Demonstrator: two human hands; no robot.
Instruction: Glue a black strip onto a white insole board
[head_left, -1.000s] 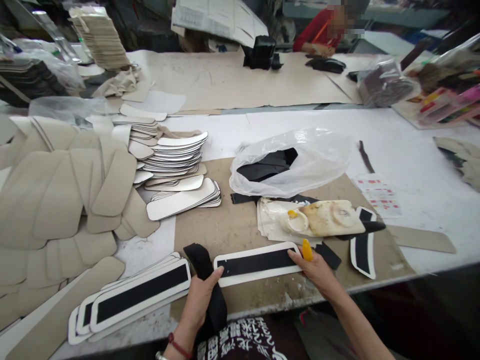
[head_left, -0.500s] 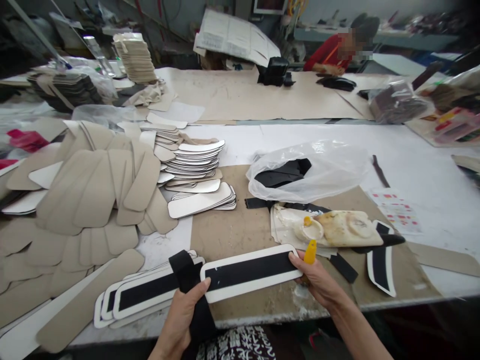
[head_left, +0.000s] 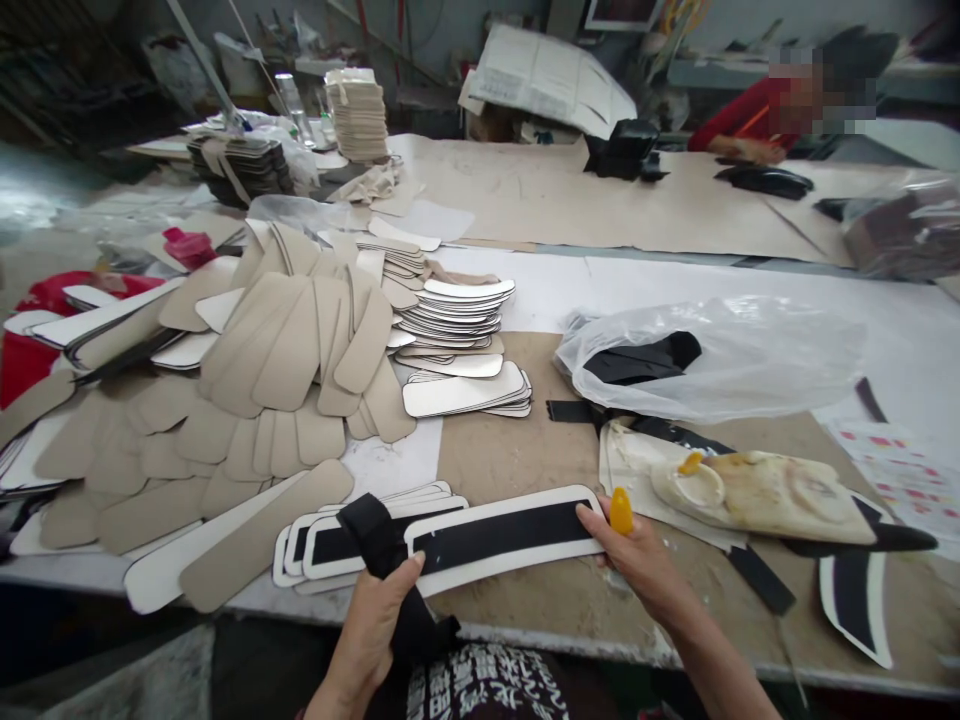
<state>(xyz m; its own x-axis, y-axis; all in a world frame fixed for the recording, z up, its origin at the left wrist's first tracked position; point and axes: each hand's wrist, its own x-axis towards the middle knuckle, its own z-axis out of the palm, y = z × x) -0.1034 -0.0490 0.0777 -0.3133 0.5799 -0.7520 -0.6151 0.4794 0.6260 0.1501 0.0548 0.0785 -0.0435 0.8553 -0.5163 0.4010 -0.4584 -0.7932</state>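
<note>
A long white panel with rounded corners and a black strip [head_left: 502, 537] down its middle is held level above the table's front edge. My left hand [head_left: 373, 612] is closed on its left end, thumb on top. A wide black strap [head_left: 369, 536] loops up beside that hand and hangs below it. My right hand [head_left: 641, 565] pinches the panel's right end. A yellow tip [head_left: 621, 511] sticks up from the right hand; the rest of that tool is hidden. Similar strip-bearing panels [head_left: 319, 548] lie overlapped just left of the held one.
Beige and white panels [head_left: 277, 340] are heaped at left, beside stacked white panels [head_left: 461, 392]. A clear plastic bag [head_left: 765, 350] holds black pieces. A stained whitish block with a cup [head_left: 795, 490] lies right, near a curved panel [head_left: 855, 600]. A person in red [head_left: 742, 115] works beyond.
My view has turned left, so the table's things sit farther right in the picture. Both hands keep their hold on the panel, which has barely moved in view.
</note>
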